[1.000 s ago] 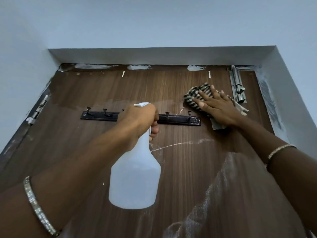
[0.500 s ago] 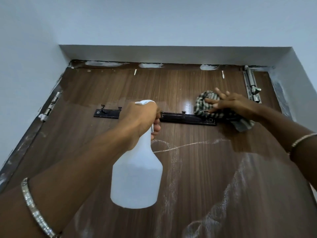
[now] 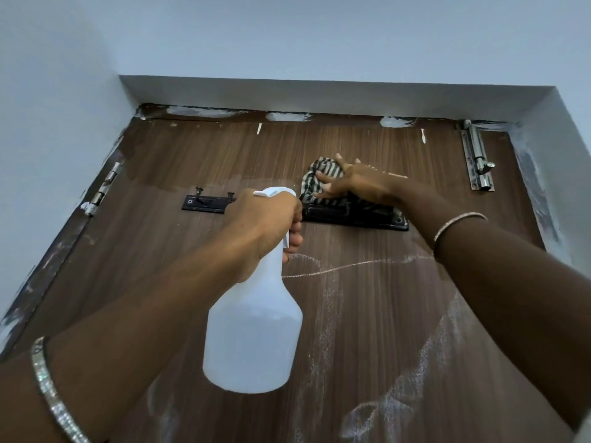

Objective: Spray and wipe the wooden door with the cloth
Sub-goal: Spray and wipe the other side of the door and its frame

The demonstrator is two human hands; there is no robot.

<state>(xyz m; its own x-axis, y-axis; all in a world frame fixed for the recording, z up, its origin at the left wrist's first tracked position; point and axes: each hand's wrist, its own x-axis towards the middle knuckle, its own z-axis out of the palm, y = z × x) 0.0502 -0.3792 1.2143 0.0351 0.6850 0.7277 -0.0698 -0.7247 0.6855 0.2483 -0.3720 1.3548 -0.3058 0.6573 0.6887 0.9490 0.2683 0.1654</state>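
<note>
The brown wooden door (image 3: 367,314) fills the view, streaked with whitish residue in its lower part. My left hand (image 3: 265,219) grips the neck of a white spray bottle (image 3: 252,334) held up in front of the door, a finger on the trigger. My right hand (image 3: 355,185) presses a green-and-white striped cloth (image 3: 311,180) flat against the door, just above the right part of a black hook rail (image 3: 358,219). Part of the cloth lies hidden under my hand and wrist.
The black hook rail's left end (image 3: 204,204) carries small hooks. A metal slide bolt (image 3: 478,161) is fixed at the door's upper right. A hinge (image 3: 104,190) sits on the left edge. Pale walls (image 3: 287,43) frame the door, with white paint smears along the top edge.
My right hand has slid the cloth leftward along the door, from near the bolt to above the hook rail. The bottle in my left hand has barely moved.
</note>
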